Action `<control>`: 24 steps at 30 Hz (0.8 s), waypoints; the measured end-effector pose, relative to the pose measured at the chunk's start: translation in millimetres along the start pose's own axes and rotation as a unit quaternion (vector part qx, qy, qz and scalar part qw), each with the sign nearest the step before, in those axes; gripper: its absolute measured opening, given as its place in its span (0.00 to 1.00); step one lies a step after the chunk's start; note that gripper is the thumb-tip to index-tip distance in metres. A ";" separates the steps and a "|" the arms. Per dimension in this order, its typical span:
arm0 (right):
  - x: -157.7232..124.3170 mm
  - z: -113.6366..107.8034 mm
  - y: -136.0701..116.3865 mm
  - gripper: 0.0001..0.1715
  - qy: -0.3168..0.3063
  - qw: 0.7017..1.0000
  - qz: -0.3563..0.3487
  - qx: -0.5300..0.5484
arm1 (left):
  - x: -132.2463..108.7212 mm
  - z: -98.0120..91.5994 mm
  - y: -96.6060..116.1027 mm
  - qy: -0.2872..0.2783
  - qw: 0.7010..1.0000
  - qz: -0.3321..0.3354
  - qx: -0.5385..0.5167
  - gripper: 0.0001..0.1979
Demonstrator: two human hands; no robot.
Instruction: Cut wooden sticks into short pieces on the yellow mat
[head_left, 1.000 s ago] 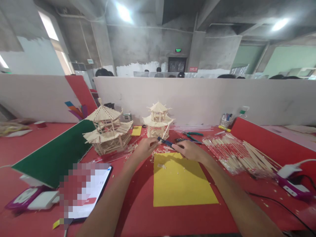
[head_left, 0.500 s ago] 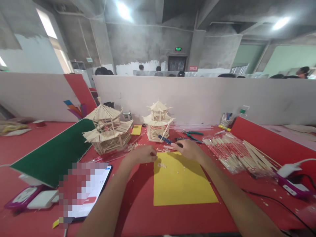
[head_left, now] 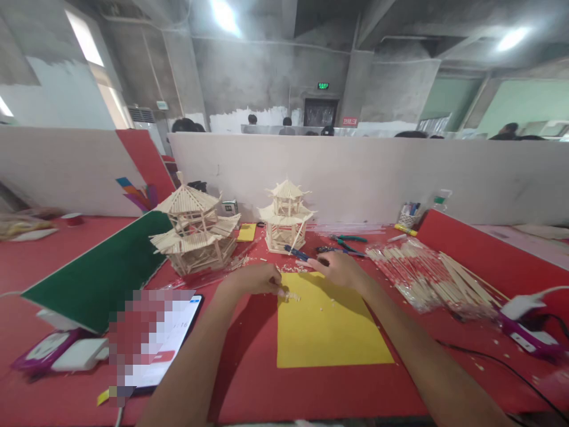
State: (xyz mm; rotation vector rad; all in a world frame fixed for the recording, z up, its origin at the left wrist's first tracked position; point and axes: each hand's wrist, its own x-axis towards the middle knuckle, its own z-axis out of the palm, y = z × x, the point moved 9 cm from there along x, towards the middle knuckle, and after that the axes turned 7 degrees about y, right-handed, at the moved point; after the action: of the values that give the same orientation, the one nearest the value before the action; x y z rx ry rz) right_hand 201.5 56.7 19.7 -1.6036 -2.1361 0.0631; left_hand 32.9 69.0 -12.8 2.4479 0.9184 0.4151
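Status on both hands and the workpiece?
Left hand fingertips at small wooden piece on yellow sheet. Right hand beside blue cutters; grip unclear. Pagoda model behind.

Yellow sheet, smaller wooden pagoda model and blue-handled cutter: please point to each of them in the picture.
yellow sheet (head_left: pixel 331 332): head view, bare middle of the sheet.
smaller wooden pagoda model (head_left: pixel 285 214): head view, lower roof.
blue-handled cutter (head_left: pixel 297 253): head view, blue handle.

Bright ceiling lights (head_left: pixel 223 15) are glaring white at the top; the worktop (head_left: pixel 249 379) is looking well lit; soft shadows are lying under the arms; edges are bending and blurring.
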 end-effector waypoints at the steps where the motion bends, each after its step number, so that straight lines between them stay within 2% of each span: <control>1: 0.2 0.5 0.5 0.35 0.000 1.000 0.000 0.000 | -1.8 2.7 0.4 -0.032 0.999 0.002 0.017 0.18; 3: 0.6 1.1 1.2 0.35 0.000 1.000 -0.003 -0.002 | -3.8 1.1 -0.7 -0.054 0.997 -0.001 0.056 0.17; 4: 0.7 1.3 1.7 0.36 0.000 1.000 -0.004 -0.004 | -3.4 -4.2 -1.7 -0.036 0.997 -0.008 0.075 0.16; 6: 0.7 1.9 2.4 0.36 -0.004 1.000 -0.003 -0.009 | -1.5 -21.4 -1.1 0.043 0.993 -0.018 0.105 0.13; 9: -0.1 3.7 1.9 0.34 -0.009 1.000 -0.003 -0.020 | -3.9 -53.2 10.2 0.218 0.972 -0.001 0.085 0.14; 11: -0.6 5.6 -0.1 0.33 -0.011 0.999 -0.006 -0.029 | -5.9 -60.9 19.1 0.272 0.961 0.029 0.041 0.19; 13: -1.0 8.4 -2.8 0.33 -0.015 0.999 -0.011 -0.039 | -3.2 -56.6 26.2 0.262 0.963 0.057 0.016 0.22; 16: -1.5 12.8 -7.8 0.32 -0.022 0.998 -0.023 -0.049 | 3.8 -45.3 30.8 0.228 0.970 0.080 0.013 0.20; 19: -2.3 14.7 -11.1 0.32 -0.024 0.998 -0.029 -0.051 | 9.9 -39.3 25.6 0.214 0.975 0.061 0.006 0.20; 24: -3.6 14.5 -14.7 0.32 -0.020 0.998 -0.036 -0.055 | 11.1 -39.9 21.2 0.219 0.975 0.045 -0.008 0.22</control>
State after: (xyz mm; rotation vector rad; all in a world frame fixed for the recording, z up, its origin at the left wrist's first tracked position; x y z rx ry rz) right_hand 183.5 52.2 10.1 -1.5969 -2.2611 -0.0483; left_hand 34.7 76.0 33.1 2.4317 0.9688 1.0197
